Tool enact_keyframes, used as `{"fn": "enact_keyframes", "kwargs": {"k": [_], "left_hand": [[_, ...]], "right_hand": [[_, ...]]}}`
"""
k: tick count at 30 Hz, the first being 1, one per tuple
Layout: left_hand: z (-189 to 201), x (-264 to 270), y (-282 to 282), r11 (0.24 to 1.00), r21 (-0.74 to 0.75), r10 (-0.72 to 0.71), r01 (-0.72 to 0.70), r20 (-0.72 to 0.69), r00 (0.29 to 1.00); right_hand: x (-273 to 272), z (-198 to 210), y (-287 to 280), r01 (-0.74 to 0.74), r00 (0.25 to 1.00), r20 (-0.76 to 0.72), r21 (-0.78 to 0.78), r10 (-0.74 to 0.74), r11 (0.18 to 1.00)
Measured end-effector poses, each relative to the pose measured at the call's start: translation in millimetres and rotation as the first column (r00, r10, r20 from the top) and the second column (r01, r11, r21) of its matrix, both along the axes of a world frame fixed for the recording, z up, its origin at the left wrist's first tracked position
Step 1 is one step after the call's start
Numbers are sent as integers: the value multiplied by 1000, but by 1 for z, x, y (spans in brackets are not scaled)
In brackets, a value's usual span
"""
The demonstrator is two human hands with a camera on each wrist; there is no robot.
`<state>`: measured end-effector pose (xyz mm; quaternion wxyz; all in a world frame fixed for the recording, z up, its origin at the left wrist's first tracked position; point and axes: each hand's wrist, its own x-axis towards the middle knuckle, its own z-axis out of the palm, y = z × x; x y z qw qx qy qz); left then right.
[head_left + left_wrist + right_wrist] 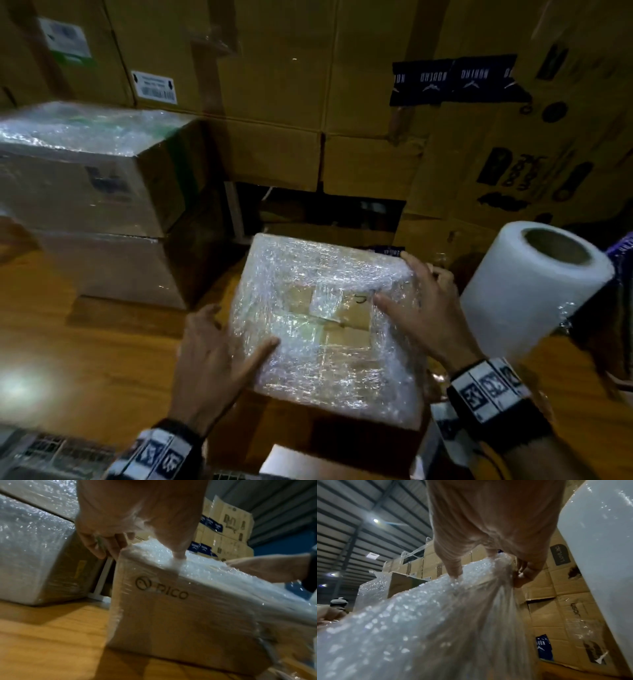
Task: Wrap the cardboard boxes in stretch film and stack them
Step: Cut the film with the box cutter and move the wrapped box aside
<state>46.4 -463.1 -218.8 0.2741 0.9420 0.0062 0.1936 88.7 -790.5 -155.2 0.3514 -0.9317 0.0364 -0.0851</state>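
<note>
Head view: wrapped box (pixel 325 329) on wooden table (pixel 85 359), centre, between both hands. Left hand (pixel 212 359) grasping left edge, thumb on top, fingers down the side. Right hand (pixel 424 308) grasping far right corner, thumb on top, fingers curled over the edge. Film roll (pixel 527 291) upright, just right of box. Two wrapped boxes (pixel 96 205) stacked at left, apart. Carton wall (pixel 308 85) behind.
</note>
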Motion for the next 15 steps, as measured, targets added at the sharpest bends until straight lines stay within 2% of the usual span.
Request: {"fn": "enact_keyframes", "kwargs": {"k": [2,3,5,8,10,12,13,15], "left_hand": [[19,11,-4,984,137,-135,112,170,976],[31,20,-11,965,196,-216,177,201,956],[50,40,-31,886,348,-365,307,114,924],[50,44,-54,741,524,-419,421,-130,899],[41,24,-56,683,505,-488,528,-224,844],[39,-3,-52,620,433,-572,655,-322,754],[44,-12,-48,616,382,-590,689,-356,725],[66,-15,-38,697,197,-627,689,-298,719]], "right_hand": [[0,0,0,-39,999,16,9,39,999],[-1,-1,0,-58,998,24,13,58,998],[-3,-3,1,-92,995,42,27,91,995],[-4,-3,0,-125,991,55,45,123,991],[-2,-4,-2,-127,990,65,32,125,991],[0,-7,-3,-128,989,78,23,126,992],[0,-8,-4,-134,988,87,26,131,991],[-3,-8,-4,-147,985,98,23,144,989]]}}
